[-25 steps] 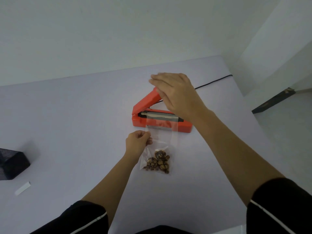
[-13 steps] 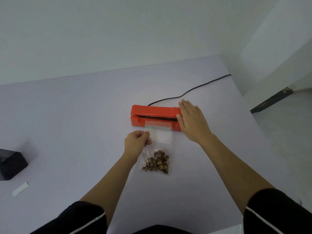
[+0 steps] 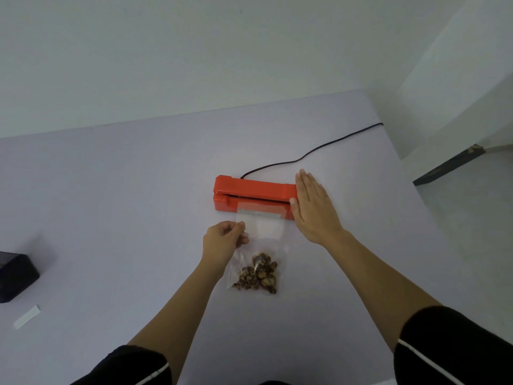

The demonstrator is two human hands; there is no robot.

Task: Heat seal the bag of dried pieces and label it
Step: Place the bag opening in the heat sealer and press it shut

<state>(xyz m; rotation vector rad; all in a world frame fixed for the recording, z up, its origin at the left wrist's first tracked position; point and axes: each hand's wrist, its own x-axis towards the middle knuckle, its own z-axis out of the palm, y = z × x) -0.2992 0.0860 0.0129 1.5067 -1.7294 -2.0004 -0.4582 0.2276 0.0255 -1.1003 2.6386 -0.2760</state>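
An orange heat sealer (image 3: 249,194) lies in the middle of the table with its lid down. A clear plastic bag (image 3: 261,232) reaches from the sealer's slot towards me, its top edge clamped under the lid. Brown dried pieces (image 3: 258,275) sit at the bag's near end. My left hand (image 3: 223,241) pinches the bag's left edge. My right hand (image 3: 312,207) lies flat with straight fingers, pressing down on the right end of the sealer's lid.
The sealer's black cord (image 3: 313,151) runs from its back to the table's right edge. A black box (image 3: 14,276) stands at the far left, with a small white label strip (image 3: 27,320) in front of it. The table's right edge drops to the floor.
A second ago the sealer's lid was raised under my right hand. That hand pushed it down onto the bag's top and now presses its right end. My left hand kept its pinch.
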